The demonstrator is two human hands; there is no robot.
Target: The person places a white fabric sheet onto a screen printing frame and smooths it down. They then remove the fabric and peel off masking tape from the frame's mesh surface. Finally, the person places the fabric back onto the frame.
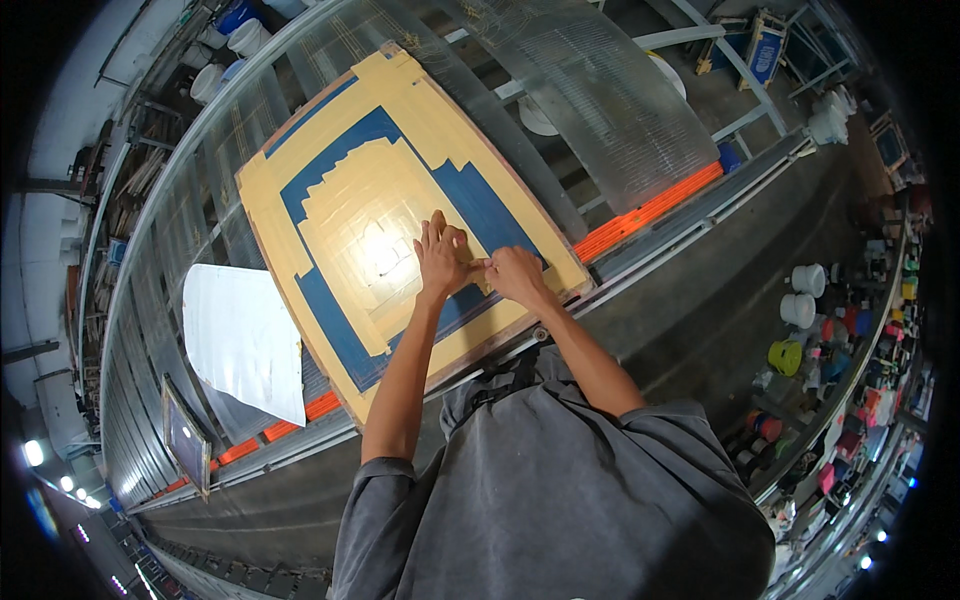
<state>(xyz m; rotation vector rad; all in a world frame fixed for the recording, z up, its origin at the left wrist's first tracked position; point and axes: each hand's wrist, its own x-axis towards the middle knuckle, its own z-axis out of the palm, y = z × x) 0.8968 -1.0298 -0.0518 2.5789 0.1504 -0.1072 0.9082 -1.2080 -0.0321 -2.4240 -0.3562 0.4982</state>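
A large screen-printing frame [272, 185] lies tilted across the table before me, its border and centre covered with strips of yellow tape [350, 220]. Blue mesh [490, 205] shows as a stepped band between the taped areas. My left hand [443, 258] rests on the taped centre near its lower right, fingers stretched out and thumb reaching toward the other hand. Right beside it, my right hand [517, 277] is closed over the blue band, with its fingertips meeting the left thumb. What lies in its pinch is too small to make out.
A white sheet [245, 340] lies left of the frame, and a smaller framed screen [186, 440] leans at the table's near edge. Orange strips [650, 212] run along that edge. Clear corrugated sheeting [610, 100] covers the far right. White buckets [798, 310] stand on the floor.
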